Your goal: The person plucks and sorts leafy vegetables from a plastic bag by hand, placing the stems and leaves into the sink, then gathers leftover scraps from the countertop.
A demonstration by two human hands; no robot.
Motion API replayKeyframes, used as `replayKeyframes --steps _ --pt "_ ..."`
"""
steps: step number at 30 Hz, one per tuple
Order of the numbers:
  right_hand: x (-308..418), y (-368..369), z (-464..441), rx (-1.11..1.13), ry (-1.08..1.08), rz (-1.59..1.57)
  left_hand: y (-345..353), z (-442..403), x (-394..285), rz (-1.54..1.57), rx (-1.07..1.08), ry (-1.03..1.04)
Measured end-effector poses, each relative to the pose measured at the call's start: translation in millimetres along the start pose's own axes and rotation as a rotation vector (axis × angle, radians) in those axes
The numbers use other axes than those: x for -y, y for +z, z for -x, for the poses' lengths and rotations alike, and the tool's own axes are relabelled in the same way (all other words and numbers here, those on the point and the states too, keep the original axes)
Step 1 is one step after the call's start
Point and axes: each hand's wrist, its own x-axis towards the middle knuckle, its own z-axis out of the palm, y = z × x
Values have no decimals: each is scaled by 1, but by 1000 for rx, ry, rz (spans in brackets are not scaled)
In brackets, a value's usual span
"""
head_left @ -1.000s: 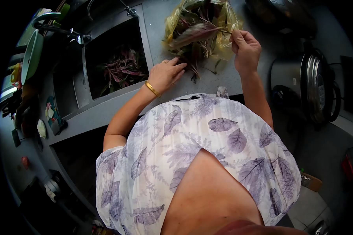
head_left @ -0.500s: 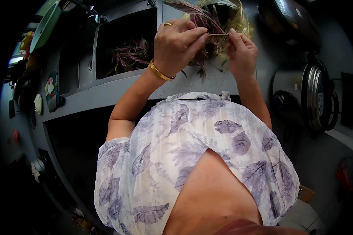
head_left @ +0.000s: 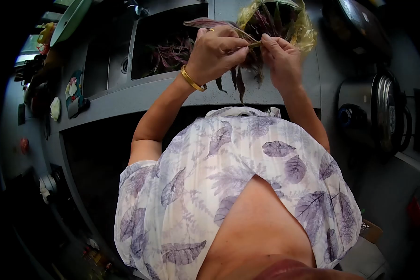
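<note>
My left hand (head_left: 218,55) is closed in a pinch on a leafy purple-green vegetable stem (head_left: 255,45). The tips of my right hand (head_left: 283,61) pinch the same stem close by on its right. One long purple leaf (head_left: 203,22) sticks out above my left hand, and dark leaves (head_left: 240,84) hang below the fingers. Just behind my right hand a yellow plastic bag (head_left: 308,35) stands open with more purple-leaved stems inside. Left of my left hand, a heap of purple leaves (head_left: 170,57) lies in the dark sink basin.
The counter's front edge (head_left: 121,105) runs in front of my body. A second basin (head_left: 95,70) is further left, with a green tub (head_left: 70,23) beyond it. At the right are a dark rounded appliance (head_left: 354,30) and a metal-rimmed cooker (head_left: 386,112).
The view has shifted, so the scene appears further right. My hands are closer together on the stem, and the leaves hanging under them show more clearly.
</note>
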Motion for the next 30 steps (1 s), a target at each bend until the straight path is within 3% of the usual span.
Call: replayKeyframes --steps 5,13,19,25,27,29,30 --pt "-3 3 4 70 48 -25 3 8 2 -13 -51 -18" --pt "-17 6 4 45 92 49 5 20 6 -106 42 -48" --pt "-35 17 9 7 54 11 9 29 16 242 -118 -314" --pt "-49 20 0 84 -93 106 -16 49 64 288 -354 -637" --pt "-53 27 -10 220 -162 223 -37 43 86 -150 -321 -229" --pt "-63 36 -15 278 -111 136 -39 43 110 -249 -401 -403" --pt "-68 39 -12 247 -122 84 -43 45 124 -304 -331 -439"
